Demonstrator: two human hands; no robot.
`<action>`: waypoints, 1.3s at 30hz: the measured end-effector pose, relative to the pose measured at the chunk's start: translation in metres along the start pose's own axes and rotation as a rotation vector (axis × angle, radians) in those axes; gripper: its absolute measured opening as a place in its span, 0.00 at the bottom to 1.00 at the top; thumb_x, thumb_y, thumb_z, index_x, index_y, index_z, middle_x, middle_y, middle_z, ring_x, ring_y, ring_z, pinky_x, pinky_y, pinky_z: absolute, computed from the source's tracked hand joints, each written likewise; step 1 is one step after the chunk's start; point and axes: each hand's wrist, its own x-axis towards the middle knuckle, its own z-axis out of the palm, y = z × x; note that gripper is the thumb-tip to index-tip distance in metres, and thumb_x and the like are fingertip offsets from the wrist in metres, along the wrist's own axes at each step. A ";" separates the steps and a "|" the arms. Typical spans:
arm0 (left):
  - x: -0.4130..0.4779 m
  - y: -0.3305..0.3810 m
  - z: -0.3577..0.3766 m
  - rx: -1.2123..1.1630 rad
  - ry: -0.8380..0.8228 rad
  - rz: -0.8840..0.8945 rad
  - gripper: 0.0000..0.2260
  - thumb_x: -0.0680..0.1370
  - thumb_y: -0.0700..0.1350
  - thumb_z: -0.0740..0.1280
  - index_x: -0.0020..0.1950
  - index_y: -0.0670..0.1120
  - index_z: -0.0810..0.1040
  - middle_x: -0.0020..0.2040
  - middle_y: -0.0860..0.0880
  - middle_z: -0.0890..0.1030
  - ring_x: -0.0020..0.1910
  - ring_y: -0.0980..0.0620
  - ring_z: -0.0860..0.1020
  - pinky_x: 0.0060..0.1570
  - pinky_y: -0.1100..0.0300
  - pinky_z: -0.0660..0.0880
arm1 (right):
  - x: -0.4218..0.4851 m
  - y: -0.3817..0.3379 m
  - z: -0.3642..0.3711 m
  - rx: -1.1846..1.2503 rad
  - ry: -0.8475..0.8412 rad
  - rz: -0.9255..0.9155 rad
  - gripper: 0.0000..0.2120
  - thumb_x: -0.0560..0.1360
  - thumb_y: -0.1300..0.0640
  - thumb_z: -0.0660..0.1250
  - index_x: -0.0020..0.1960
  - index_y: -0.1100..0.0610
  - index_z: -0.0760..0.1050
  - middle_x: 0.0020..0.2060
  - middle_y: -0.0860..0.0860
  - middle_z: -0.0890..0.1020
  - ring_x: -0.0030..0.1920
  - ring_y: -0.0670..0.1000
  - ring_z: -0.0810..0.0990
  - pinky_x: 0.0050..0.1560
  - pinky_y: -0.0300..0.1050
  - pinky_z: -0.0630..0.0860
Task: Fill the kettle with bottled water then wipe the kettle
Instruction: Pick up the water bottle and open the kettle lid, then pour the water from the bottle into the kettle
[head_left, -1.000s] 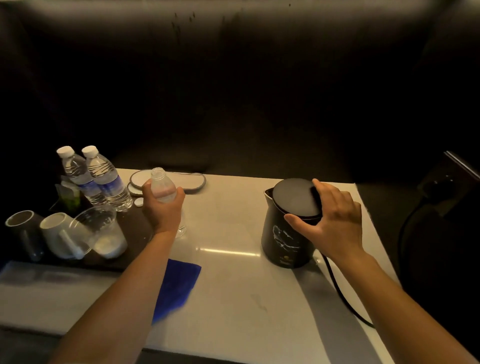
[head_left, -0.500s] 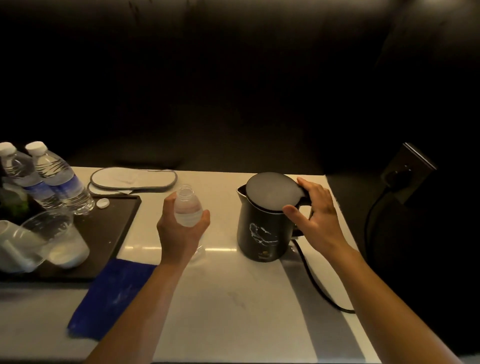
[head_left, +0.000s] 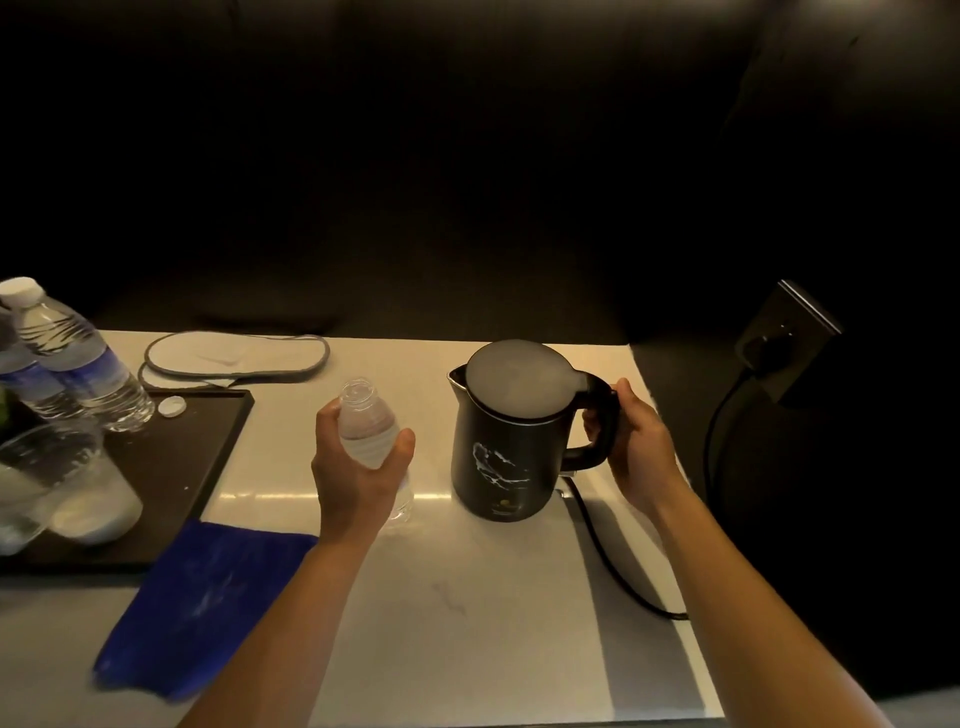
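Observation:
A black kettle (head_left: 498, 467) with a white pattern stands on the white counter (head_left: 493, 623), its lid down. My right hand (head_left: 636, 441) is wrapped around its handle on the right side. My left hand (head_left: 358, 467) holds an uncapped clear water bottle (head_left: 366, 431) upright, just left of the kettle and apart from it. The bottle's white cap (head_left: 171, 406) lies on the dark tray (head_left: 208, 441). A blue cloth (head_left: 202, 603) lies flat on the counter at the front left.
Two sealed water bottles (head_left: 78, 364) and an upturned glass (head_left: 67, 483) stand on the tray at the left. A grey-edged slipper (head_left: 234, 356) lies at the back. The kettle's black cord (head_left: 613, 566) runs over the counter's right edge towards a wall socket (head_left: 779, 343).
My right hand slid off the kettle's lid and onto its handle. My left hand carried the open bottle rightwards, closer to the kettle. The view shifted to the right.

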 end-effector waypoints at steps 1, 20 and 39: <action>0.000 -0.001 0.000 -0.003 0.001 0.002 0.31 0.70 0.44 0.78 0.68 0.46 0.66 0.57 0.52 0.71 0.53 0.52 0.73 0.42 0.76 0.70 | -0.001 -0.002 -0.001 0.026 -0.029 0.004 0.20 0.80 0.43 0.57 0.39 0.52 0.78 0.35 0.52 0.76 0.40 0.52 0.72 0.53 0.51 0.67; -0.016 -0.015 0.018 -0.082 0.091 -0.108 0.32 0.71 0.45 0.76 0.70 0.44 0.64 0.59 0.51 0.71 0.56 0.50 0.74 0.53 0.59 0.73 | -0.018 -0.034 0.019 -0.499 -0.119 -0.370 0.38 0.69 0.26 0.57 0.71 0.47 0.67 0.59 0.46 0.76 0.60 0.44 0.76 0.58 0.41 0.71; 0.018 -0.001 -0.018 -0.066 -0.196 0.164 0.29 0.69 0.55 0.74 0.65 0.52 0.68 0.57 0.48 0.77 0.50 0.48 0.79 0.49 0.61 0.77 | -0.025 -0.032 0.048 -0.369 0.064 -0.386 0.50 0.59 0.17 0.47 0.70 0.47 0.64 0.60 0.42 0.71 0.59 0.31 0.69 0.46 0.17 0.64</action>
